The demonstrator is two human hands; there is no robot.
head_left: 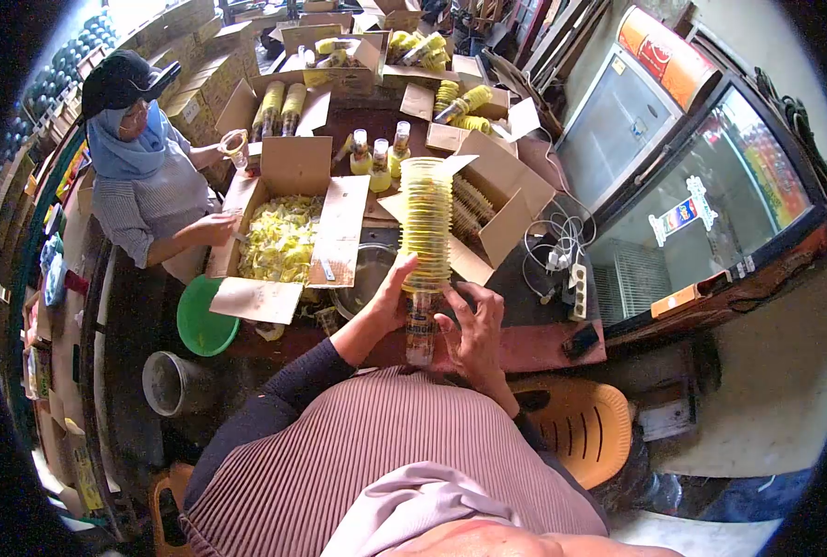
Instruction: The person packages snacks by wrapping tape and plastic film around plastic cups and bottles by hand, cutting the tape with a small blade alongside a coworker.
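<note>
A tall upright stack of clear plastic cups with yellow rims (pixel 425 223) stands in front of my chest, its lowest cup printed with dark lettering. Around the left side of the stack wraps my left hand (pixel 391 299), its thumb pointing up along the rims. My right hand (pixel 475 336) is at the lower right side of the stack, fingers bent and apart, the fingertips touching or very near the cups. Just beyond is an open carton of nested cups (pixel 469 206). To the left, another carton (pixel 344 227) holds many yellow-and-clear pieces (pixel 280 237).
Across the table at left, a person in a black cap (pixel 144 176) holds a cup (pixel 237 148). Bottles (pixel 380 165) stand behind the cartons. A green basin (pixel 206 316) and grey bucket (pixel 174 382) are lower left. A power strip (pixel 578 291) with cables lies right, near glass-door coolers (pixel 706 209).
</note>
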